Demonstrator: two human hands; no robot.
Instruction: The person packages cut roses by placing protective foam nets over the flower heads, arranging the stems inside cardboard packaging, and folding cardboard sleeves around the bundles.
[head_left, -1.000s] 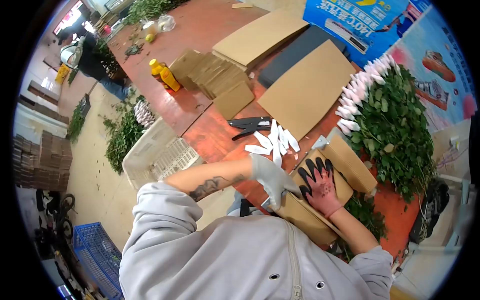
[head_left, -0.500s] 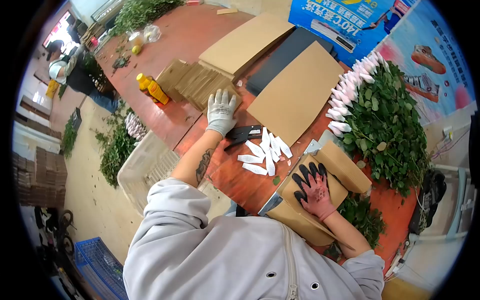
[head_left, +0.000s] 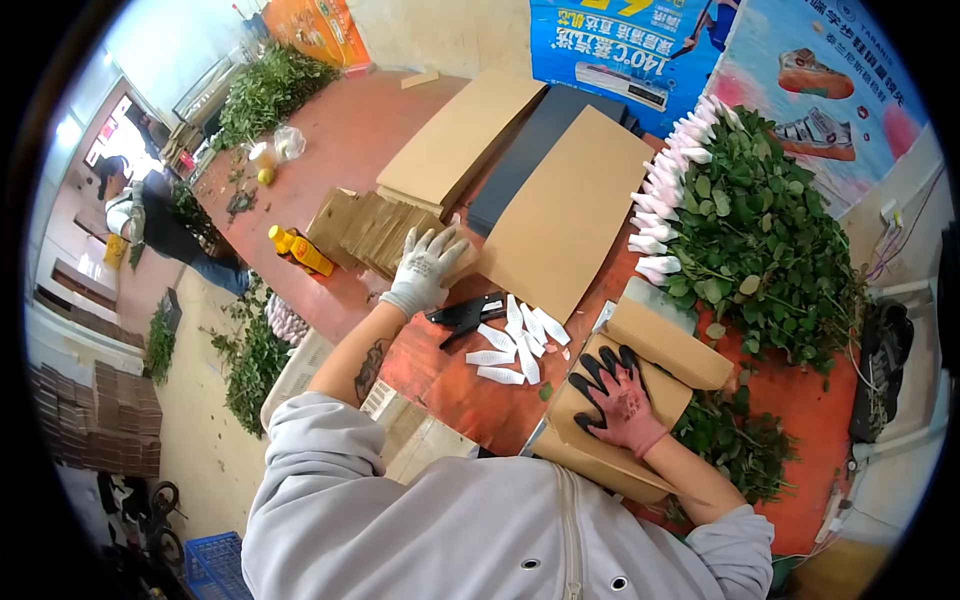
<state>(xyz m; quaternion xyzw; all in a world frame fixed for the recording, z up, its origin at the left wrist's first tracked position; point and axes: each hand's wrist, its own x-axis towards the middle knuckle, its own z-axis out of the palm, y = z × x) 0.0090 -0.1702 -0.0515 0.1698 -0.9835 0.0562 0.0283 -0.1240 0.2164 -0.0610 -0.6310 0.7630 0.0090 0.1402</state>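
While the right hand (head_left: 622, 400) lies flat and open on the folded cardboard (head_left: 568, 458) right of the stapler (head_left: 468, 318), the left hand (head_left: 418, 275) spreads, gripping nothing visibly, over the card stack (head_left: 372, 232) just beyond it; those cards look light, stiff, best pinched by their edges.

Count recorded: open cardboard box (head_left: 665, 345), one. Gloved hands, two: left hand (head_left: 419, 272), right hand (head_left: 622, 405). Stapler (head_left: 468, 316), one. Yellow bottle (head_left: 306, 254), one. Loose white sleeves (head_left: 527, 358), about eight; overlap prevents an exact figure. Piles of large brown sheets (head_left: 570, 210), two; dark pile (head_left: 540, 140), one; pile of small cardboard pieces (head_left: 375, 230), one. Wall posters (head_left: 620, 60), three visible. Crates, two: pale crate (head_left: 290, 385), blue crate (head_left: 215, 570). Other persons (head_left: 150, 225), at least one.
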